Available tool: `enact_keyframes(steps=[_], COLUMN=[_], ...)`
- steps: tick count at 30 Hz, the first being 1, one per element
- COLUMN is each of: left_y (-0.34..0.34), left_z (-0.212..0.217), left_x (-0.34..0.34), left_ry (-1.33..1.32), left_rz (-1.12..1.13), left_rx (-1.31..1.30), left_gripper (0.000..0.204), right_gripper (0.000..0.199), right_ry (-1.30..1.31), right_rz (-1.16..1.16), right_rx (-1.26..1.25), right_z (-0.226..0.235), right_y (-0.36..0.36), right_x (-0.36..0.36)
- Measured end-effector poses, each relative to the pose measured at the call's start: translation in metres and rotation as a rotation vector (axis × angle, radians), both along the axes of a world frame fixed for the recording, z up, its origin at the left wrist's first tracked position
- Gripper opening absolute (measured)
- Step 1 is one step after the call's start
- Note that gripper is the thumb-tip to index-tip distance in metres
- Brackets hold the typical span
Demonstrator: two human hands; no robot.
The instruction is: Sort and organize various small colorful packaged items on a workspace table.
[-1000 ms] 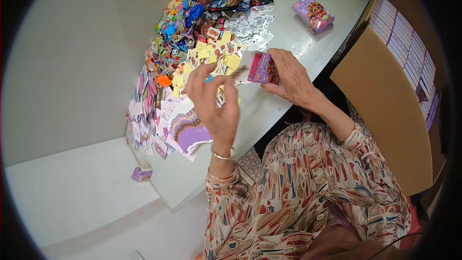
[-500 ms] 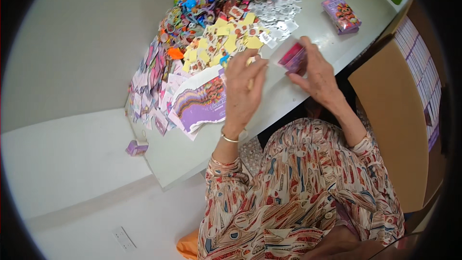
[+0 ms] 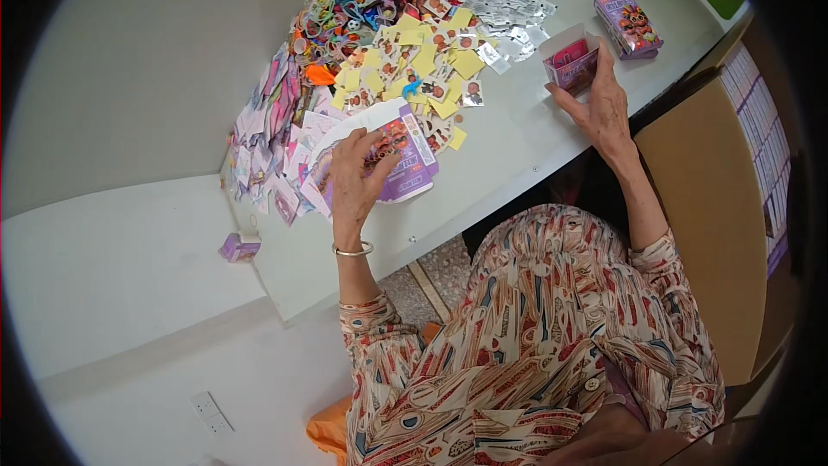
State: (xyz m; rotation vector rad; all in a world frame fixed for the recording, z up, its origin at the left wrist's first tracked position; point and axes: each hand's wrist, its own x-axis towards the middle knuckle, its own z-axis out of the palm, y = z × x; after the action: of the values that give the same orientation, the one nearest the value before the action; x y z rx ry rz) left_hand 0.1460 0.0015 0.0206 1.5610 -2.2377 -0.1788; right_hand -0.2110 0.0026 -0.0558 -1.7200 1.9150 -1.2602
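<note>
My right hand [image 3: 601, 112] grips a small purple carton [image 3: 577, 75] by its side, thumb below and fingers behind. The carton's top is unfolded, with a white flap up and something pink visible inside. Over the fanned stack of flat purple printed box blanks [image 3: 417, 179] hovers my left hand [image 3: 352, 174], its fingers apart and slightly bent. Nothing shows in that hand; whether its fingertips touch the blanks I cannot tell. Beyond the stack lies a heap of yellow and white picture cards [image 3: 423, 60].
Small pink-purple packets [image 3: 267, 164] and a pile of colourful little toys [image 3: 345, 9] line the wall side. Silvery sachets [image 3: 509, 22] lie farther back. Closed purple boxes [image 3: 630, 26] sit at the right. A cardboard box [image 3: 699, 207] full of cartons stands beside the table.
My left hand has moved left and nearer, from beside the carton to the flat blanks. My right hand has carried the carton right, and its opening now shows.
</note>
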Motion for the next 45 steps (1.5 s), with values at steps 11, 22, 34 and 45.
enact_keyframes(steps=[11,22,34,45], left_y=[-0.004,-0.169,-0.222,-0.236], left_z=[-0.046,0.014,-0.042,-0.052], left_x=[-0.069,-0.093,-0.184,-0.196], left_ry=[-0.154,0.315,0.074,-0.031], left_rz=[-0.296,-0.18,-0.014,0.068], left_rx=[-0.072,0.072,-0.256,-0.37], left_gripper=[0.038,0.021,0.028,0.028], right_gripper=[0.097,0.095,0.091,0.09], right_ry=[0.073,0.049,-0.001,0.012], right_rz=[-0.048,-0.071,-0.062,-0.062], right_rx=[-0.109,-0.071,-0.059,-0.105], right_z=[-0.013,-0.014,-0.013,-0.008], right_y=[0.005,0.006,0.007,0.007], right_x=[0.002,0.004,0.003,0.003])
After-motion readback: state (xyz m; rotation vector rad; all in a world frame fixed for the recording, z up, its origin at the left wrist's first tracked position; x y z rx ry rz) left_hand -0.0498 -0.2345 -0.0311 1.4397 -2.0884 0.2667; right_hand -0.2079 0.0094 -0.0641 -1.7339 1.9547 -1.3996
